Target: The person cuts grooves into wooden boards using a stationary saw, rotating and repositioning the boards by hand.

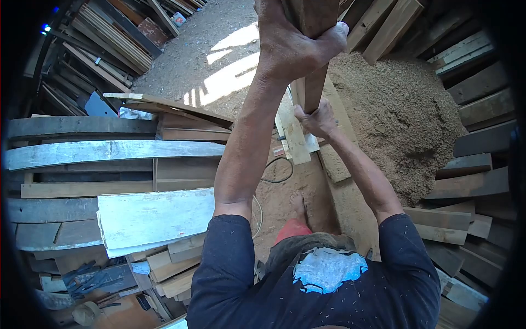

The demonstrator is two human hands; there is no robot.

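Observation:
A long wooden beam is held up in front of me, its upper end running out of the top of the view. My left hand is wrapped round its upper part, close to the camera, with the thumb on the right side. Lower down, my right hand grips the same beam near its lower end. Beneath my hands lies a pale board, beside a long sawdust-covered plank. What the lower end of the beam rests on is hidden.
A large heap of sawdust lies to the right, bordered by stacked timber. More boards are piled at the left, with a white-painted panel on top. A thin cable curls on the ground near my bare foot.

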